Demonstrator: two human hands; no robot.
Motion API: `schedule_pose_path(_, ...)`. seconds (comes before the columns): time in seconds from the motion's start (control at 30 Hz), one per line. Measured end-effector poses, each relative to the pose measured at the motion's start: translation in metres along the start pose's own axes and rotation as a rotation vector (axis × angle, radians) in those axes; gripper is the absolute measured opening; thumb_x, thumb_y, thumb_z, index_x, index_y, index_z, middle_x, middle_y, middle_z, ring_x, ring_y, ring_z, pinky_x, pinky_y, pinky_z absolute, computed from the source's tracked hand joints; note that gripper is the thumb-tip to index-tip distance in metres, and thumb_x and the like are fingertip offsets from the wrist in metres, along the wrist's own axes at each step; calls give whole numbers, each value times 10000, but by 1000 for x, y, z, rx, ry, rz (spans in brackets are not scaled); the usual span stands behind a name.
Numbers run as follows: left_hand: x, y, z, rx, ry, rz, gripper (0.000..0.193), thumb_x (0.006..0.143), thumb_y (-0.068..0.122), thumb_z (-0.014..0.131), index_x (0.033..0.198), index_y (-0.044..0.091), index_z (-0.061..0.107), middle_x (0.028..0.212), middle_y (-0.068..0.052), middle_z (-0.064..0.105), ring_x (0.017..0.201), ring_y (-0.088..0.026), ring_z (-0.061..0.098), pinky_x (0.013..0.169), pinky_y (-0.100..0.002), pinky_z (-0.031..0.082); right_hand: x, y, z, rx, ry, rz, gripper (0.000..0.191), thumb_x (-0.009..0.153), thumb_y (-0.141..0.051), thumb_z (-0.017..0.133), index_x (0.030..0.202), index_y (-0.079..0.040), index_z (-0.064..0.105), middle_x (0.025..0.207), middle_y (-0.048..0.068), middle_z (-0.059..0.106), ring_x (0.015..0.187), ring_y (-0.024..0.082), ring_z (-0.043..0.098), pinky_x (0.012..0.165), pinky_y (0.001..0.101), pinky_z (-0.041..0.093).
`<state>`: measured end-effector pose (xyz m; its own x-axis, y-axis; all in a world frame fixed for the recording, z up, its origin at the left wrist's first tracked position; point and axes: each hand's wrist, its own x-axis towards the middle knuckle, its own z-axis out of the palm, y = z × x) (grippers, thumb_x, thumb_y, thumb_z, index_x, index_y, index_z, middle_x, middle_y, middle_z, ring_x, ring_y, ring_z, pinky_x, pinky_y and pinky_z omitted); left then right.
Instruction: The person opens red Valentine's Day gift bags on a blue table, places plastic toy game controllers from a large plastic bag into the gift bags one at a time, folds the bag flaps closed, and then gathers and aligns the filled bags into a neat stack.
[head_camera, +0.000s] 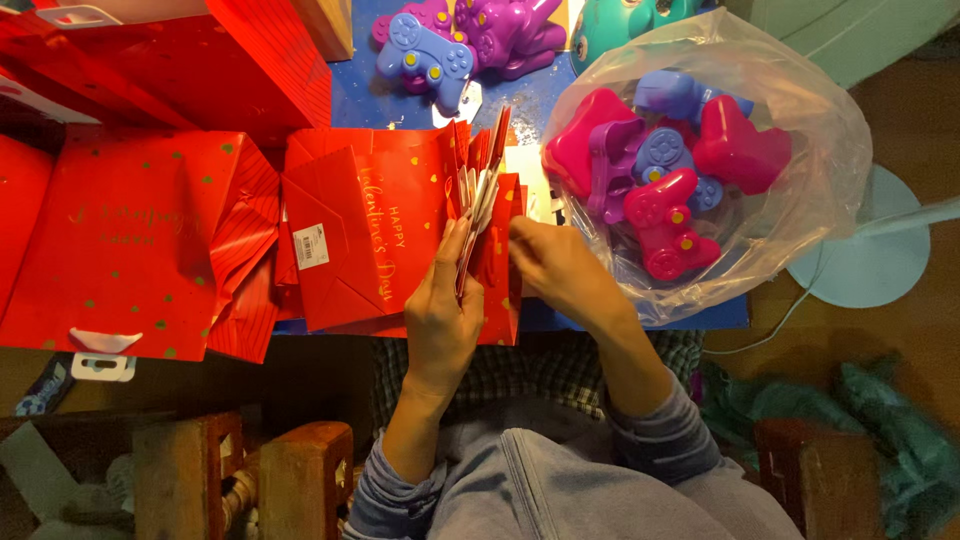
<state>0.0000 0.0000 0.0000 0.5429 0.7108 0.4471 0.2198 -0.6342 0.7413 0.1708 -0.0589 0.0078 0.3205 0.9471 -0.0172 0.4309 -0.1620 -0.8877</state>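
Note:
My left hand (440, 315) grips a stack of flat red gift bags (480, 190) standing on edge, fingers pressed against the stack's side. My right hand (560, 270) is on the other side of the stack, fingers curled against the front bag. The stack stands over a flat red gift bag with gold lettering (370, 240). Just right of my right hand lies a clear plastic bag (800, 200) holding several pink, purple and blue controller-shaped toys (665, 165).
More red gift bags (130, 240) lie flat at the left, with another red bag (180, 60) above. Loose blue and purple controller toys (460, 45) lie on the blue tabletop (360, 100). Wooden furniture (250, 480) is at lower left, a pale blue disc (870, 265) at right.

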Motion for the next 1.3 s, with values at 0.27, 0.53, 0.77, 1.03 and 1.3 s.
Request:
schedule_pose_path(0.27, -12, -7, 10, 172, -256, -37, 1029, 735, 261, 851, 1577, 74, 290, 1530, -237, 447, 1441, -436, 414, 1169, -535, 351, -25, 21, -12, 6, 191, 38, 201, 1059, -139, 510, 1113, 19, 622, 881, 153, 754, 804, 226, 780, 693, 349, 583)
schedule_pose_path(0.53, -31, -5, 13, 547, -399, -19, 1303, 597, 340, 932, 1634, 157, 166, 1681, -228, 193, 1562, -437, 137, 1205, -698, 91, -25, 38, -9, 116, 250, 189, 442, 1078, -312, 437, 1375, -16, 577, 835, 152, 743, 763, 254, 756, 720, 353, 580)
schedule_pose_path(0.77, -32, -26, 23, 485, -290, 28, 1309, 542, 467, 938, 1594, 181, 213, 1603, -159, 313, 1521, -422, 208, 1175, -758, 99, -23, 57, -4, -142, 346, -48, 681, 1118, -452, 373, 1524, 94, 389, 1465, 269, 518, 1388, 374, 490, 1152, 428, 384)
schedule_pose_path(1.03, 29, -37, 51, 535, -149, 111, 1257, 622, 652, 865, 1614, 188, 247, 1610, -128, 360, 1520, -343, 282, 1178, -785, 128, 47, 54, 2, -354, 305, -152, 748, 1110, -385, 480, 1569, 149, 226, 1621, 368, 283, 1518, 493, 296, 1250, 494, 253)
schedule_pose_path(1.3, -7, -27, -48, 270, -49, 32, 784, 870, 465, 803, 1487, 104, 481, 1473, -151, 536, 1420, -334, 474, 1216, -537, 327, -10, 4, 43, -389, 288, -194, 652, 1029, -263, 643, 1551, 32, 388, 1618, 366, 240, 1496, 509, 269, 1210, 537, 279)
